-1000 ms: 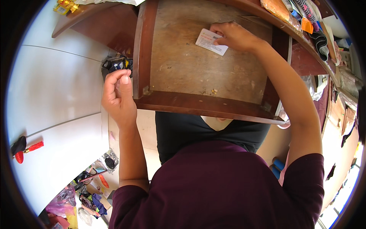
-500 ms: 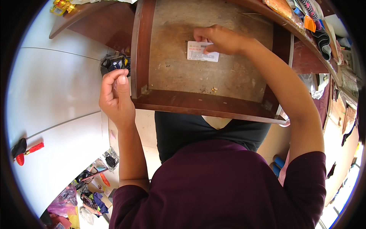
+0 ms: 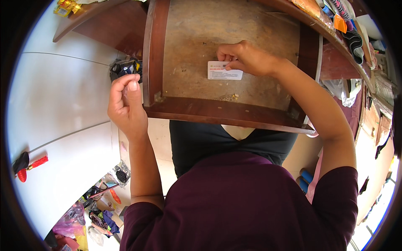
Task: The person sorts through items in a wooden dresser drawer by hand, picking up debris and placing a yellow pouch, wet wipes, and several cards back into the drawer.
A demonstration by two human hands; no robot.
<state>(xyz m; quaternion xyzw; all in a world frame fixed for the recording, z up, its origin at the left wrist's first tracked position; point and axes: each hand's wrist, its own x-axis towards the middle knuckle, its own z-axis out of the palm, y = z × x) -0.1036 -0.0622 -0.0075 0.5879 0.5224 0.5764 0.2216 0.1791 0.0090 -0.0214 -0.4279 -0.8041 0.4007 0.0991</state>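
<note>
A white card [image 3: 217,74] with printed lines is pinched between the thumb and fingers of my right hand [image 3: 249,59]. It lies flat over the middle of an open brown wooden drawer [image 3: 217,108], against its stained bottom. Just outside the drawer's left side, my left hand [image 3: 127,102] is raised with its fingers curled and the thumb close to the index finger. Whether anything small sits in that pinch is hidden.
Small yellowish crumbs [image 3: 234,96] lie near the drawer's front wall. A shelf piled with things, an orange piece [image 3: 340,24] among them, runs along the upper right. A dark bag [image 3: 124,69] is beyond my left hand. Plastic bags [image 3: 71,219] and clutter fill the lower left.
My right hand has drawn the card toward me and slightly to the right inside the drawer. The left hand has hardly moved.
</note>
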